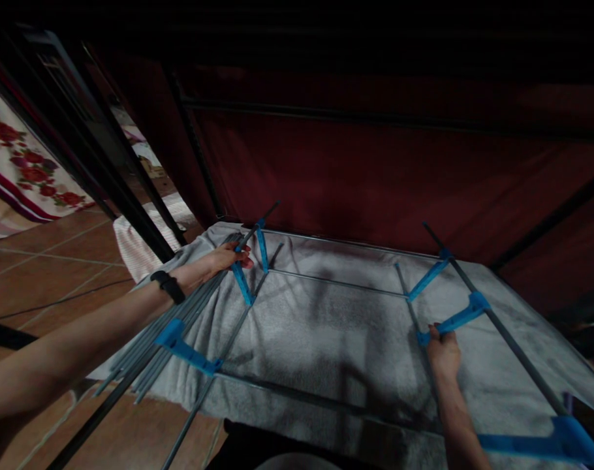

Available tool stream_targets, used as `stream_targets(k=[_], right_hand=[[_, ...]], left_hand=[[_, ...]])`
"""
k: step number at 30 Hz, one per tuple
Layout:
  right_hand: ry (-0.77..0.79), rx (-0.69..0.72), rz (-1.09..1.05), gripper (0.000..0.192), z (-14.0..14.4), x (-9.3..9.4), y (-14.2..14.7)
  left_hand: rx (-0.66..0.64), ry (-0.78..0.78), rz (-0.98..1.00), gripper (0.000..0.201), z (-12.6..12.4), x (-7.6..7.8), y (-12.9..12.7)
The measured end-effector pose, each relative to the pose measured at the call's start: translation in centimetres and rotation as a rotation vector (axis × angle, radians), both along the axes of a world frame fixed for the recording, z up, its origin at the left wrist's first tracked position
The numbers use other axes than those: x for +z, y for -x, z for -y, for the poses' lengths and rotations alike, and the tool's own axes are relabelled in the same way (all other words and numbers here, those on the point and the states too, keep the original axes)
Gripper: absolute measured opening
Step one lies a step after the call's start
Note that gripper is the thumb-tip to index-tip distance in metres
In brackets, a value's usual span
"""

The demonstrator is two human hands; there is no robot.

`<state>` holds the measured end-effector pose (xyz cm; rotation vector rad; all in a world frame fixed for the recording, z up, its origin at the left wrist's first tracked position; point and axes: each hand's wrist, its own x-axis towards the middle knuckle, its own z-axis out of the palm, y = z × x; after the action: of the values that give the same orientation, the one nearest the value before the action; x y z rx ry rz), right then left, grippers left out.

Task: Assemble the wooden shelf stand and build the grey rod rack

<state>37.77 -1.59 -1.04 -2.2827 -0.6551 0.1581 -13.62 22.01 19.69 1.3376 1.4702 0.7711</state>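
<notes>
A grey metal rod frame (326, 282) with blue plastic connectors lies over a grey-white towel (326, 333). My left hand (226, 258), with a black band on the wrist, grips a bundle of grey rods (179, 316) at the frame's left side, next to a blue connector (242, 282). My right hand (442, 352) holds the lower end of a blue connector (456, 320) on the frame's right side, where it meets a thin rod. A long dark rod (497, 323) runs through that connector's upper end.
Dark red fabric (375, 170) walls the space behind, held by black poles (106, 163). Brown floor tiles (42, 274) lie to the left, with a flowered cloth (17, 163) beyond. More blue connectors sit at bottom left (187, 352) and bottom right (561, 444).
</notes>
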Motion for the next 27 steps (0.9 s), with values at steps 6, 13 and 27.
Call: stream_targets(k=[6,13,27], right_hand=[[0.042,-0.025,0.083,0.044,0.0,-0.4,0.2],[0.039,-0.018,0.115,0.043,0.0,-0.3,0.4],[0.039,-0.028,0.068,0.037,-0.2,0.2,0.6]], left_hand=[[-0.035,-0.032,-0.094,0.027,-0.3,0.0,-0.3],[-0.106,-0.193,-0.387,0.013,-0.1,0.1,-0.4],[-0.158,-0.512,-1.046,0.053,1.1,3.7,-6.3]])
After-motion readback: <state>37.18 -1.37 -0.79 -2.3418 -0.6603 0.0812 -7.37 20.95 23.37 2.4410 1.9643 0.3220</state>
